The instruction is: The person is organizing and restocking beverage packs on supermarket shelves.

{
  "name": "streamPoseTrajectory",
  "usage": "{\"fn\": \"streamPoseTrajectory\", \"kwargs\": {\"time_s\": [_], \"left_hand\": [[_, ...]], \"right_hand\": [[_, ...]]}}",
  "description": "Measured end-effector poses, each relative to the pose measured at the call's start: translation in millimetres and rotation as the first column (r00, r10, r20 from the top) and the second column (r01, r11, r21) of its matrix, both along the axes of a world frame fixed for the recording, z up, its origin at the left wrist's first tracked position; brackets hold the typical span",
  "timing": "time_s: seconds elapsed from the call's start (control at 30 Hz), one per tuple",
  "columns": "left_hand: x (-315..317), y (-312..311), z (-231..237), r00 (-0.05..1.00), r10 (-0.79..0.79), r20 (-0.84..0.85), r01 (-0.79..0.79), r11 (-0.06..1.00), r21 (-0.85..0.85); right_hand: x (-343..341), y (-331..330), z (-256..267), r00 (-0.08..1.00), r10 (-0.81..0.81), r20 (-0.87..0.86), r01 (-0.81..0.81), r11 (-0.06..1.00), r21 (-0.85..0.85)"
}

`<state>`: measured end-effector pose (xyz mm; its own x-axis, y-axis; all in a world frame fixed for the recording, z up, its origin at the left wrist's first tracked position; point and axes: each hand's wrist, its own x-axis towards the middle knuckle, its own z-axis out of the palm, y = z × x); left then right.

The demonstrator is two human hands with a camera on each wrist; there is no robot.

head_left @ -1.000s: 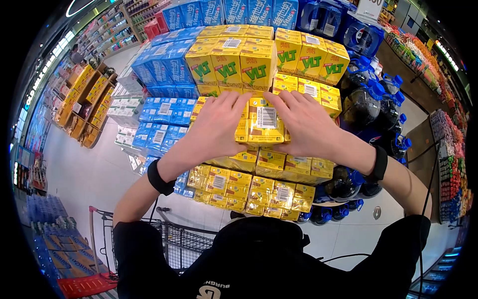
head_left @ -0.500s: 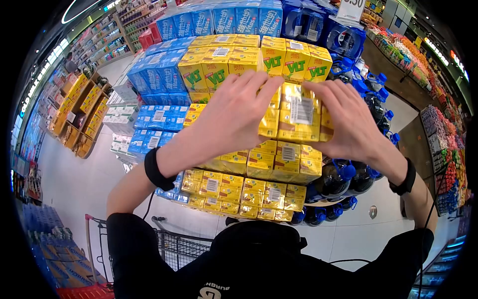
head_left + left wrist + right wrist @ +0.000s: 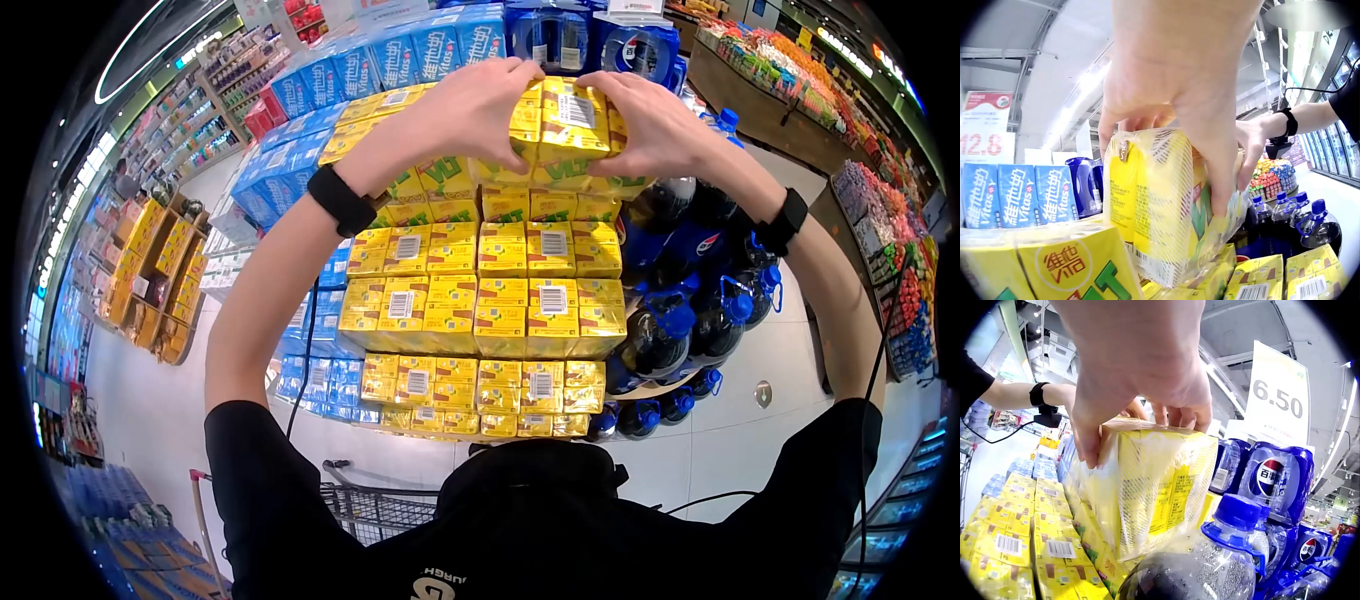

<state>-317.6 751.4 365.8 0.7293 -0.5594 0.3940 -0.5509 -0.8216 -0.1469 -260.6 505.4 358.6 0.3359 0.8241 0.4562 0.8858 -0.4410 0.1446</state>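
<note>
Positioning the film-wrapped yellow pack (image 3: 575, 145) in the upper tier looks like the step in hand. Yellow packs (image 3: 1072, 269) lie to its left, a dark bottle with a blue cap (image 3: 1237, 515) close to its right; whether its base bears fully on anything, I cannot tell. The next move seems to call for keeping both ends level — then easing the fingers off without dragging the film or knocking the bottle.

The left hand (image 3: 470, 110) reaches over the left end, thumb on the near side, fingers over the far top edge, pinching the pack; their exact spacing is partly hidden. The right hand (image 3: 655, 125) mirrors it at the right end — thumb near, fingers bent side by side at the far edge.
</note>
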Motion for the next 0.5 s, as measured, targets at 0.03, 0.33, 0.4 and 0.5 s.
{"fn": "streamPoseTrajectory", "kwargs": {"time_s": [0.03,0.33,0.4,0.5], "left_hand": [[1,2,-3,1.0,0.013,-0.008,-0.013,1.0,0.001],[22,16,-19,0.994,-0.024,-0.11,0.025,1.0,0.008],[28,18,-18,0.991,-0.044,-0.126,0.045,0.999,0.008],[33,21,-17,0.987,-0.069,-0.148,0.07,0.998,-0.001]], "right_hand": [[4,2,-3,1.0,-0.009,0.0,0.009,1.0,-0.029],[36,15,-15,0.998,0.027,-0.058,-0.036,0.986,-0.163],[46,15,-18,0.995,0.04,-0.088,-0.055,0.985,-0.163],[53,16,-17,0.984,0.013,-0.177,-0.047,0.981,-0.186]]}}
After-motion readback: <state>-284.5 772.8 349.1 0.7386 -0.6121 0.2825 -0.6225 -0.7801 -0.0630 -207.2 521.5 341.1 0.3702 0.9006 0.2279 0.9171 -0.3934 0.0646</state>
